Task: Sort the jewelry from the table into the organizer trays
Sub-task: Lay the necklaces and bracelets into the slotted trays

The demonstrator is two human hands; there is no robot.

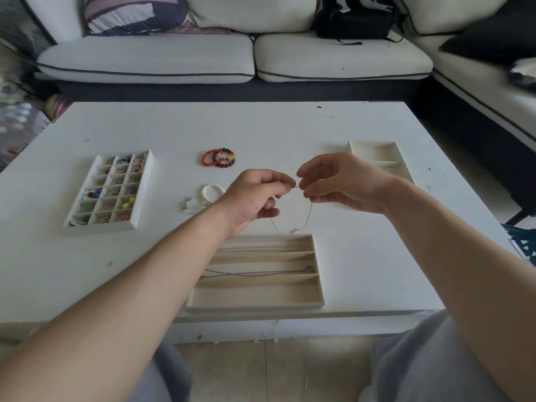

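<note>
Necklace chain, thin and silvery, is pinched at one spot by both hands, and I see it sag from there in a narrow loop. The left hand grips it between thumb and forefinger with the other fingers curled under. The right hand pinches it fingertip to fingertip, right against the left. The bottom of the loop reaches the far rim of the slotted tray (I cannot tell whether it touches).

That tray sits at the near edge of the tabletop, under my wrists. Its long slots run left to right, and fine chains lie in the two farthest ones.

Just left of the left hand lie a pearl bracelet and a clear-bead bracelet, close together. Farther back, a cluster of red and dark beaded bracelets overlap each other.

On the left side is a grid tray, its small cells holding coloured bits too small for me to name. On the right, partly behind the right hand, sits an open tray.

Beyond the tabletop is a pale sofa with a striped cushion and a black bag.
</note>
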